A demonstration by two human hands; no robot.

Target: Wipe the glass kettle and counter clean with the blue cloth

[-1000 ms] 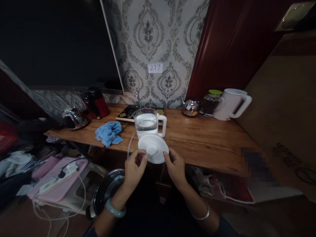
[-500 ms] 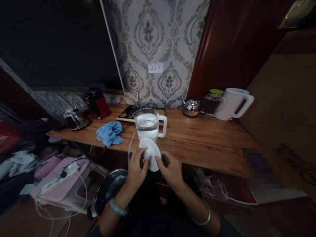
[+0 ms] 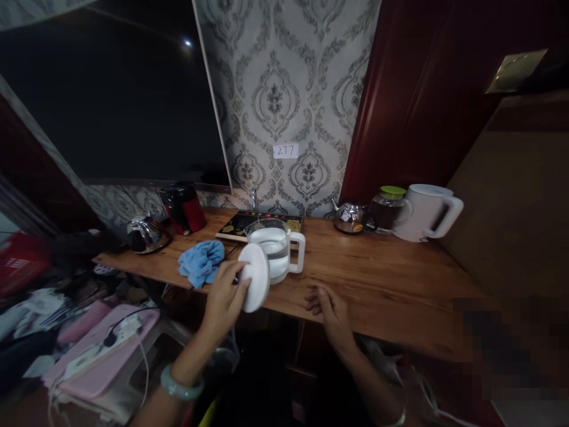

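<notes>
A white round lid is pinched at its left side by the thumb and fingers of my left hand. It is tilted nearly on edge and covers part of a glass jug. That jug stands without a cover on the wooden table, holding clear liquid, its white handle pointing right. My right hand hovers at the table's front edge, below and right of the handle, touching neither jug nor lid. Its fingers are loosely bent, with nothing visible in them.
Behind the jug lies a black induction cooker with a thin tap. A blue cloth is at left, near a metal kettle and a red-black appliance. At right stand a small teapot, a green-lidded jug and a white pitcher.
My right hand has let go of the lid and moved right. The left hand has shifted the lid leftward and turned it more on edge. The view has tilted up.
</notes>
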